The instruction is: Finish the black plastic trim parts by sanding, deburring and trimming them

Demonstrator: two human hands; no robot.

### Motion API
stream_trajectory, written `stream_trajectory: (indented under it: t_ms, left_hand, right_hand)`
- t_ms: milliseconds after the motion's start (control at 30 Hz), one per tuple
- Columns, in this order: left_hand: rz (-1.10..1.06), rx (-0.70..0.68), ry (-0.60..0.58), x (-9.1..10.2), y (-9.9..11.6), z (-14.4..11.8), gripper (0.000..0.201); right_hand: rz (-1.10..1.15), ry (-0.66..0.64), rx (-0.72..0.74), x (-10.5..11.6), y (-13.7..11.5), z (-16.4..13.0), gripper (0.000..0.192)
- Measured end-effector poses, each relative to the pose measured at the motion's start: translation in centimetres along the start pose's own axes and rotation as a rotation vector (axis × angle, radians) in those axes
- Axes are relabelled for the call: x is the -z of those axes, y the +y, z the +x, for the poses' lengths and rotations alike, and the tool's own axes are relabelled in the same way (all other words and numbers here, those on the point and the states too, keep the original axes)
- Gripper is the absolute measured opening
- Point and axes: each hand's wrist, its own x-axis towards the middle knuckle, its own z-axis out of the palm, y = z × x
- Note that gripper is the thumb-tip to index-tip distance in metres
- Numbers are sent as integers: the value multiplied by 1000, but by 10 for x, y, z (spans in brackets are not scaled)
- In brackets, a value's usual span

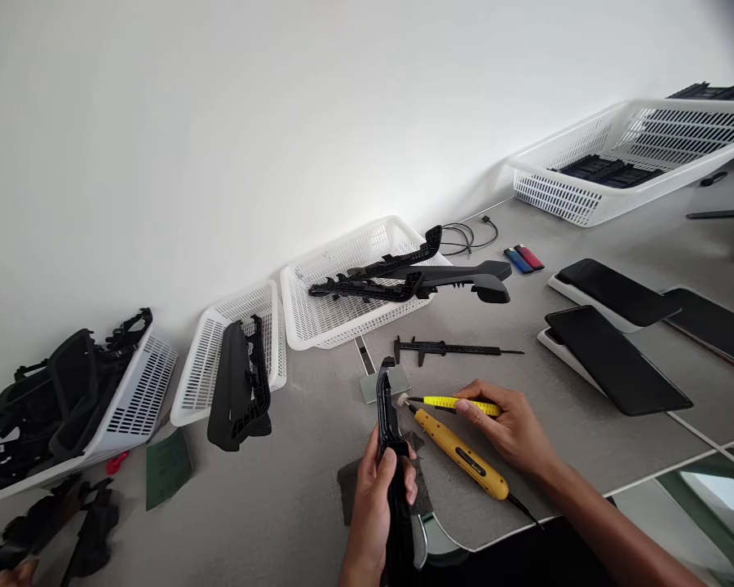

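My left hand (373, 497) is wrapped round a long black plastic trim piece (387, 408), which stands upright with its hooked end at the top. Between the fingers of my right hand (507, 424) is a slim yellow-handled tool (446, 403), pointing left toward the trim piece; its exact kind is unclear. Just below it on the table lies a thick yellow corded power tool (462, 456), its tip close to the trim piece. Under my left hand is a dark cloth (348, 489). A black caliper (446, 348) lies beyond my hands.
White baskets with black parts line the wall: a middle one (306, 318), a narrow one (189, 391), one at left (138, 399) and one at right (563, 200). Two lighters (524, 258) and phones (617, 359) lie right. Another person's hand (17, 574) shows at bottom left.
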Motion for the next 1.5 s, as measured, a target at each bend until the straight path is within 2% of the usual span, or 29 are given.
stream_trajectory:
  t_ms: [100,300,500,733,900,1000,1067,1133,1367,1500]
  left_hand:
    - [-5,5,3,-1,1,0,43]
    - [1,-8,0,-1,0,0,43]
    - [1,5,2,-1,1,0,42]
    - [43,-3,-12,0,2,-1,46]
    - [42,-15,-71,6,0,-1,64]
    - [13,-9,-69,8,-3,0,68]
    - [2,-13,-59,8,-4,1,64]
    - [-8,-18,-60,8,-4,1,60]
    - [-23,-11,-82,13,-5,2,58]
    - [-55,-12,-114,18,-9,6,57]
  right_hand:
    - [3,27,-18,0,-1,0,47]
    - [24,-130,16,1,-3,0,51]
    - [-13,16,-31,-1,2,1,47]
    - [-47,59,-34,-2,7,1,46]
    - [-45,155,-29,-1,8,3,45]
    - [-4,69,-7,0,3,2,46]
    - [19,-32,12,1,-1,2,48]
    - [31,-76,15,1,-3,2,48]
    - [19,-28,-22,1,0,3,55]
    - [-4,18,-29,-1,4,3,51]
